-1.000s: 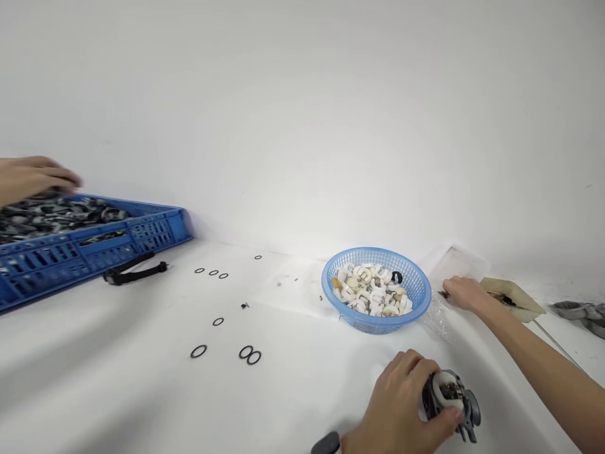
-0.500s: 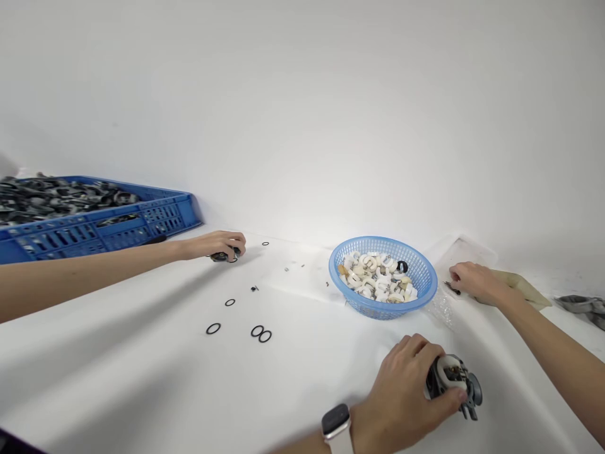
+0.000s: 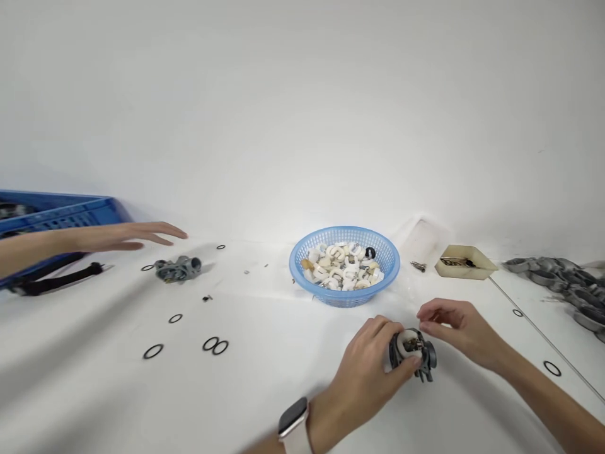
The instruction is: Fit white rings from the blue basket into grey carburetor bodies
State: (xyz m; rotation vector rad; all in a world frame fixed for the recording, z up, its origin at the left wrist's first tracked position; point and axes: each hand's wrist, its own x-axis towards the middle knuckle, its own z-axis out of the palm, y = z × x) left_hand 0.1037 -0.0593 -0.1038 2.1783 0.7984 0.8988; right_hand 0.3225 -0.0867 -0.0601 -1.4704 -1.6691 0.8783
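My left hand point(image 3: 368, 369), with a watch on its wrist, grips a grey metal carburetor point(image 3: 428, 356) just above the white table. A white U-shaped float point(image 3: 405, 343) sits in its upward-facing opening, partly hidden by my thumb. My right hand point(image 3: 463, 331) is close by on the right, thumb and fingertips drawn together near the carburetor's upper edge. Whatever those fingertips hold is too small to make out. Beyond both hands stands a blue basket point(image 3: 302, 285) of white and cream floats point(image 3: 347, 268).
At left, another person's open hand point(image 3: 137, 236) hovers over a second carburetor point(image 3: 178, 269). Black rings point(image 3: 153, 351) lie scattered. A blue crate point(image 3: 80, 217) is far left. At right are small screws point(image 3: 418, 267), a cream tray point(image 3: 466, 272) and grey metal parts point(image 3: 562, 284).
My right hand has come back from the small screws to the carburetor in my left hand. The other person's hand has let go of the second carburetor. The view has swung right.
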